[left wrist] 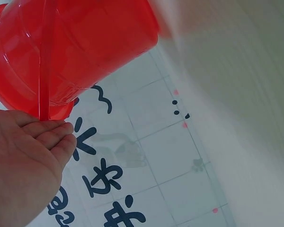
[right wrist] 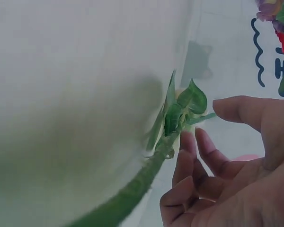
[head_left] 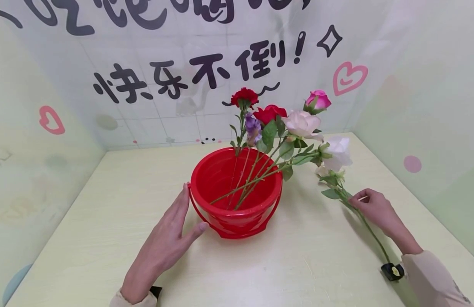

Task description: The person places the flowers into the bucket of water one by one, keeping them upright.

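Observation:
A red bucket [head_left: 237, 219] with a hanging handle stands on the table. My left hand [head_left: 162, 243] lies along its left side, fingers extended and their tips at the rim by the handle joint. The left wrist view shows those fingers against the handle [left wrist: 45, 71]. To the right, my right hand [head_left: 375, 211] is beside a long-stemmed artificial flower [head_left: 369, 230], fingertips right at the stem below its leaves. In the right wrist view, the thumb stands apart from the other fingers near a leaf [right wrist: 193, 98]. That flower's pale head is partly hidden behind a white rose [head_left: 338, 153].
Several artificial flowers lean right in the bucket, among them a red carnation [head_left: 244, 98], a purple bloom [head_left: 253, 129], a pale pink rose [head_left: 303, 123] and a bright pink rose [head_left: 319, 100]. Printed walls enclose the pale table [head_left: 118, 204] at back and sides.

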The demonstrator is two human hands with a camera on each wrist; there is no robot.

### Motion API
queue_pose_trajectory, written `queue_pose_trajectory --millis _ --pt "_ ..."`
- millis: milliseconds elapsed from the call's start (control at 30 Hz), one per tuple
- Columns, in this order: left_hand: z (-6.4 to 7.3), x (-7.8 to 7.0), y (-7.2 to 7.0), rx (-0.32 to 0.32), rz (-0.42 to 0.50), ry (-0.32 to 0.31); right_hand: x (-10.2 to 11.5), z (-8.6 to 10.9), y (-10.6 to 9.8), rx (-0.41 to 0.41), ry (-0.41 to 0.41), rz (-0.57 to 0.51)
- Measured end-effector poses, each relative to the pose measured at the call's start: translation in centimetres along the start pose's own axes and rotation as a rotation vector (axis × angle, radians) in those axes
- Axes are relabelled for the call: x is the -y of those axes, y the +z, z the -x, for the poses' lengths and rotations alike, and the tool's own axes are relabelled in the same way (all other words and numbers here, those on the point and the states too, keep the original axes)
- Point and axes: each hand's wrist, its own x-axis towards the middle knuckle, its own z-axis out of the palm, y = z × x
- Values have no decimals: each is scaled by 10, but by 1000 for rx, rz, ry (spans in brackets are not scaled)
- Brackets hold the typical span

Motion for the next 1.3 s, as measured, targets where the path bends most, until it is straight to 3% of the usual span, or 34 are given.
queue_pose_trajectory --millis 433,833,1033,1300 --pt "1 0 -1 0 -5 4 -7 -3 1 7 -13 93" --pt "1 2 2 -18 -5 22 -5 -12 -1 44 -57 290" --pt "1 2 2 -17 -2 22 -5 -12 -1 55 -75 292" --pt "1 2 1 -15 -7 31 -2 -10 -5 -18 -108 250"
